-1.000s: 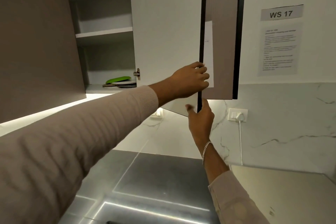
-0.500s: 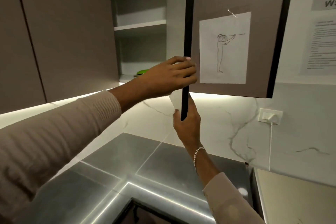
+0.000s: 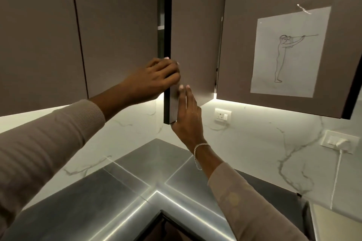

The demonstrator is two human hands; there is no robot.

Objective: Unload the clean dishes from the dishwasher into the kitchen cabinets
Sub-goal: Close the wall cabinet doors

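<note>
Near, bottom of frame: steel surface, corner seam lit, nothing on it in view. No dishes and no dishwasher visible.

Mid-frame centre: cabinet door, nearly shut, long axis vertical, dark free edge facing camera. Right hand flat and unclenched, palm on the door's lower corner, fingers up its front face. Left hand just left of it, fingers curled round the free edge, loosely holding it. Both touch the door; the right sits lower.

A narrow gap is left of the edge, with a shelf sliver inside. Judgement: final push goes away from camera.

Far right: line drawing taped on neighbouring door, wall socket below, marble backsplash.
</note>
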